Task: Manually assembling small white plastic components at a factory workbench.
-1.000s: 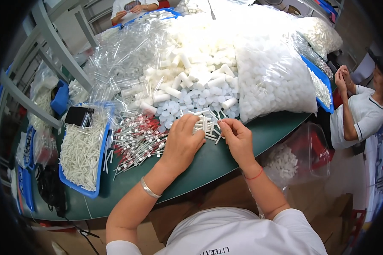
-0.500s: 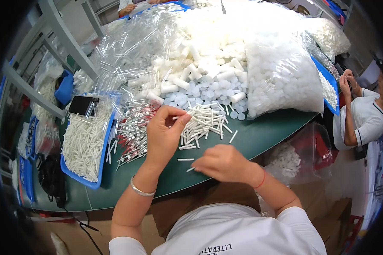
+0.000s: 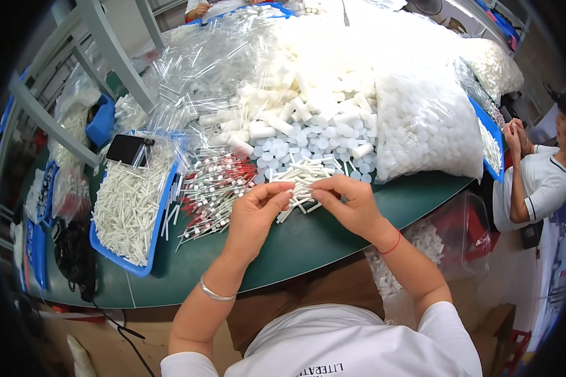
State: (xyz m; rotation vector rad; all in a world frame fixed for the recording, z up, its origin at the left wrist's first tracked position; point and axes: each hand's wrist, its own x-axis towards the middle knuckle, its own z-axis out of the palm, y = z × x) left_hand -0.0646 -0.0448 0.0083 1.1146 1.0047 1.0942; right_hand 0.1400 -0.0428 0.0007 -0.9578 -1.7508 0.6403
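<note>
My left hand (image 3: pixel 253 213) and right hand (image 3: pixel 352 202) meet over the green table (image 3: pixel 295 251), close in front of my chest, fingertips almost touching. Both are curled, not flat: my left thumb and forefinger pinch a small white stick (image 3: pixel 285 183), and my right fingers close on its other end, so the piece bridges the two hands just above the tabletop. A silver bangle (image 3: pixel 215 293) sits on my left wrist and a red cord (image 3: pixel 393 244) on my right. Directly under and beyond my fingertips lies a loose pile of the same white sticks (image 3: pixel 308 173), some fanned out on the green surface. To the left of it is a heap of thin clear tubes with red tips (image 3: pixel 210 191), and further left a blue tray (image 3: pixel 146 251) filled with white sticks, a dark phone (image 3: pixel 127 149) resting on its far end. Behind the pile lie scattered white round caps (image 3: pixel 295 141), then short white cylinders (image 3: pixel 283 116), clear plastic sleeves (image 3: pixel 195 69), and a big clear bag of white caps (image 3: pixel 424 125). At the far right another person (image 3: pixel 538 182) sits by the table edge.
</note>
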